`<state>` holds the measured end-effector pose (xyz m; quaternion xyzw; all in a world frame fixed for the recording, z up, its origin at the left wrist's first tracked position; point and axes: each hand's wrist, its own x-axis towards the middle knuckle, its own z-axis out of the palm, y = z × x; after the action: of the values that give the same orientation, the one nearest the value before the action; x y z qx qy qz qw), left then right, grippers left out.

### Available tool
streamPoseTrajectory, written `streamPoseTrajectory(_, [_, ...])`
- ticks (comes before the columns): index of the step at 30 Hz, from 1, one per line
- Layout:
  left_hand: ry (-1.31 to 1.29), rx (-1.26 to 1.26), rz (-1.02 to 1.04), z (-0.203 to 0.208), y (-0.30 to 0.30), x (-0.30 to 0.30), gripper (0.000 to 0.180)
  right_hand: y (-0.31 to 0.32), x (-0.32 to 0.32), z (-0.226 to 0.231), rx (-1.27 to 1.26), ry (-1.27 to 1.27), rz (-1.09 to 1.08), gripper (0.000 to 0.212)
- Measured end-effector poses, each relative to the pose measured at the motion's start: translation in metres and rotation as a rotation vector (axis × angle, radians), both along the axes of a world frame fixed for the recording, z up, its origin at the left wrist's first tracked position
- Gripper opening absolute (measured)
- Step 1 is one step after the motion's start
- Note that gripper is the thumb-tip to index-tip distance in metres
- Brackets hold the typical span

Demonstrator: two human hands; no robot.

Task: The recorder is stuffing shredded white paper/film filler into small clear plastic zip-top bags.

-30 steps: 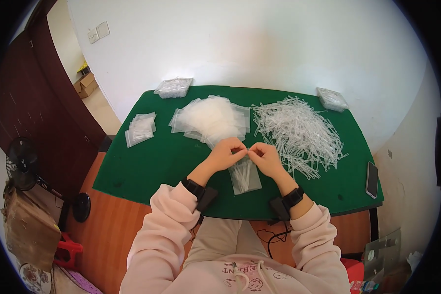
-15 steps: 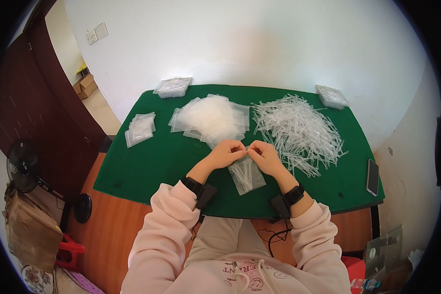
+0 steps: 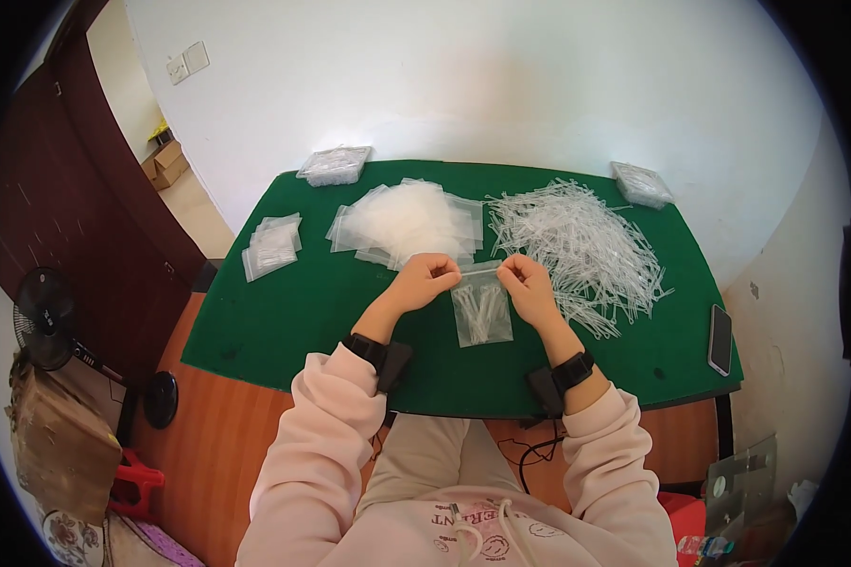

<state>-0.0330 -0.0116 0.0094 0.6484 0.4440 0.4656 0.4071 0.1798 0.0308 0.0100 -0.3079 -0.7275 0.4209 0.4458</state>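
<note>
Between my hands hangs a clear zip bag with several thin clear plastic sticks inside, its zip edge at the top. My left hand pinches the bag's upper left corner. At the upper right corner my right hand pinches it too. Beyond my left hand lies a spread stack of frosted empty zip bags. A large loose heap of clear plastic sticks lies beyond and right of my right hand. Several filled zip bags overlap at the table's left.
The green-covered table stands against a white wall. Clear plastic boxes of sticks stand at its far left and far right corners. A phone lies at the right edge. A black fan stands left, on the floor side.
My hands have moved apart along the bag's top edge, toward its two corners. The bag has shifted slightly away from me and now hangs straighter.
</note>
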Motion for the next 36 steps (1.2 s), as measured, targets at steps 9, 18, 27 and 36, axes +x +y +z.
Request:
streamPoseTrajectory(9, [0.651,0.459,0.140,0.004,-0.012,0.023,0.009,-0.014,-0.008,0.004,0.627,-0.301,-0.049,0.008])
streamPoseTrajectory(18, [0.655,0.504,0.152,0.009,-0.014,0.028,0.009,-0.015,-0.011,0.003,0.630,-0.281,-0.030,0.006])
streamPoseTrajectory(27, [0.576,0.365,0.187,0.013,-0.011,0.025,0.011,0.001,-0.001,0.001,0.550,-0.307,-0.079,0.007])
streamPoseTrajectory(36, [0.449,0.321,0.146,0.009,-0.014,0.021,0.013,0.010,0.008,-0.006,0.157,-0.205,-0.048,0.008])
